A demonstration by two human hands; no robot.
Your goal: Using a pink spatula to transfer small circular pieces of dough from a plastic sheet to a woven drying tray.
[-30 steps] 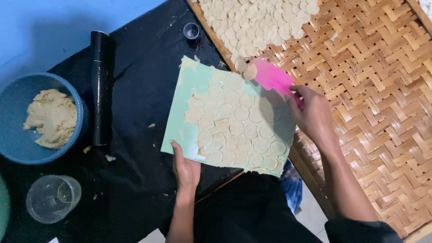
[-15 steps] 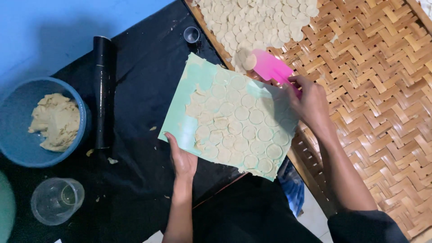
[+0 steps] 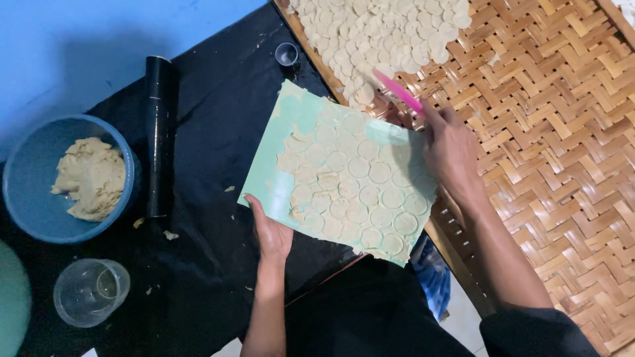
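A pale green board [image 3: 281, 155] covered with several cut dough rounds [image 3: 360, 168] lies tilted over the black sheet and the edge of the woven bamboo tray [image 3: 555, 139]. My left hand [image 3: 270, 235] grips the board's near left edge from underneath. My right hand [image 3: 450, 149] rests at the board's far right corner and holds a pink scraper [image 3: 399, 92], its blade pointing up toward the heap of dough discs [image 3: 383, 33] on the tray.
A black rolling pin [image 3: 159, 132] lies on the black sheet [image 3: 218, 92]. A blue bowl [image 3: 30, 211] holds a lump of dough [image 3: 89, 178]. A clear plastic cup [image 3: 89, 291] stands at the lower left. A small round cutter [image 3: 286, 54] sits near the tray's corner.
The board has shifted and tipped further toward the tray. My right hand has turned the pink scraper from flat to edge-on, close to the disc heap. My left hand stays on the board's edge.
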